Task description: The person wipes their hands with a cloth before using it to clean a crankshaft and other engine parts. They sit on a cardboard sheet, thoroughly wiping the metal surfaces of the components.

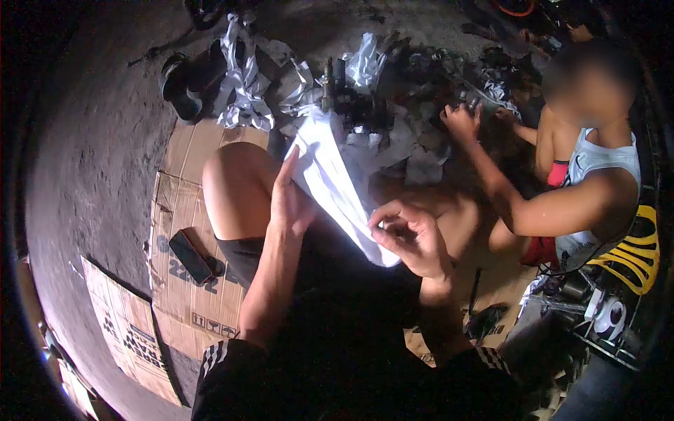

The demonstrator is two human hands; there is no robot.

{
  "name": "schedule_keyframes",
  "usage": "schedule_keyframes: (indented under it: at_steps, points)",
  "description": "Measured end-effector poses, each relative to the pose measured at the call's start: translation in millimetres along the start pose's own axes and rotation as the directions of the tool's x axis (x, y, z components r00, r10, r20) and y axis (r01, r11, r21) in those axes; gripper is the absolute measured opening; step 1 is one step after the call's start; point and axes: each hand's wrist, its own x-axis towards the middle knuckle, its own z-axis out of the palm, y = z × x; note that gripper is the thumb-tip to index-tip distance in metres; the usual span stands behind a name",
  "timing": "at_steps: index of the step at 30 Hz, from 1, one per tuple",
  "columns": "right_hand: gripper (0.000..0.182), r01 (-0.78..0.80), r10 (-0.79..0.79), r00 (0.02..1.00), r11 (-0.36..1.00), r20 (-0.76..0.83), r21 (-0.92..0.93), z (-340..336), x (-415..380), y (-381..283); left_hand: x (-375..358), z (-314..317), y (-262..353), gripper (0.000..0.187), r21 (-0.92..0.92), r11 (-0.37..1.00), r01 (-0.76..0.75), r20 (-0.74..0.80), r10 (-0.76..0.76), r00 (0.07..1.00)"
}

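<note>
A long white cloth (330, 179) stretches between my two hands, above my lap. My left hand (291, 200) holds its left side, with the thumb along the cloth and the other fingers partly hidden behind it. My right hand (414, 235) pinches the lower right edge between thumb and fingertips. Just past the cloth's upper end stands an upright brass-coloured metal piece (327, 84), among dark parts that are hard to make out.
White rags (242, 81) and another white bundle (365, 62) lie ahead. A phone (189, 256) rests on flattened cardboard (168, 309) at left. At right sits another person (597, 168), hands on small parts, near a yellow plastic piece (635, 249) and a white roll (609, 316).
</note>
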Motion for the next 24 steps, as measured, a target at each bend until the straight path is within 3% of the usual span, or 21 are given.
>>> schedule_keyframes:
  at_steps: [2,3,4,6,7,8,10,12,13,15,16,17,18,20,24]
  points:
    - [0.017,0.008,-0.022,0.995,0.989,-0.094,-0.148,-6.5,-1.5,-0.6,3.7,4.4,11.1,0.038,0.041,0.999,0.014,-0.102,-0.010,0.995]
    - [0.024,0.013,-0.035,0.988,0.989,-0.153,-0.147,-10.7,-2.8,9.2,9.7,2.4,13.9,0.036,0.122,0.989,-0.088,-0.102,0.101,0.990]
    - [0.028,-0.055,0.045,0.982,0.997,-0.183,-0.050,-17.6,-5.3,9.6,10.2,-0.2,18.7,0.036,0.153,0.980,-0.129,-0.086,0.144,0.986]
    - [0.037,-0.273,0.229,0.943,0.947,-0.241,-0.172,-30.7,-9.2,16.3,6.0,12.6,16.5,0.032,0.223,0.927,-0.302,-0.058,0.322,0.945]
    - [0.043,-0.197,0.156,0.960,0.967,-0.231,-0.165,-31.2,-5.0,27.3,3.2,11.1,16.7,0.030,0.351,0.892,-0.285,-0.043,0.319,0.947]
    - [0.048,-0.037,-0.060,0.965,0.933,-0.255,-0.358,-26.4,3.0,33.7,-0.3,9.8,15.6,0.029,0.475,0.840,-0.261,-0.027,0.311,0.950]
    - [0.051,0.080,-0.271,0.915,0.847,-0.297,-0.526,-13.9,22.0,40.0,-9.7,26.0,7.4,0.029,0.585,0.758,-0.290,0.081,0.301,0.950]
    - [0.044,0.047,-0.072,0.971,0.992,-0.230,-0.114,-3.8,48.0,38.0,-10.7,31.0,3.0,0.026,0.634,0.706,-0.314,0.226,0.219,0.949]
    - [0.043,0.035,-0.061,0.979,0.990,-0.196,-0.133,-2.4,59.6,32.4,-10.5,32.1,5.7,0.023,0.720,0.606,-0.338,0.263,0.212,0.941]
    - [0.042,0.033,-0.056,0.986,0.988,-0.156,-0.151,-2.5,71.4,26.6,-13.3,35.5,12.7,0.022,0.734,0.572,-0.366,0.285,0.230,0.931]
    - [0.038,-0.050,0.055,0.966,0.998,-0.254,0.028,-2.3,74.5,26.9,-15.6,36.7,17.8,0.022,0.745,0.542,-0.389,0.300,0.248,0.921]
    - [0.033,-0.119,0.185,0.928,0.970,-0.324,0.214,-1.2,76.2,28.3,-19.7,36.7,26.5,0.024,0.811,0.490,-0.320,0.241,0.217,0.946]
    - [0.025,0.033,0.072,0.923,0.964,-0.378,0.264,1.5,75.0,33.2,-20.9,32.3,28.7,0.024,0.812,0.491,-0.317,0.235,0.222,0.946]
    - [0.023,0.008,0.103,0.942,0.944,-0.319,0.330,-2.2,76.7,39.9,-19.0,18.7,26.7,0.028,0.862,0.397,-0.317,0.204,0.300,0.932]
    - [0.014,0.096,-0.025,0.950,0.972,-0.311,0.215,-5.7,79.7,38.3,-8.0,22.4,12.6,0.029,0.795,0.570,-0.209,0.055,0.276,0.960]
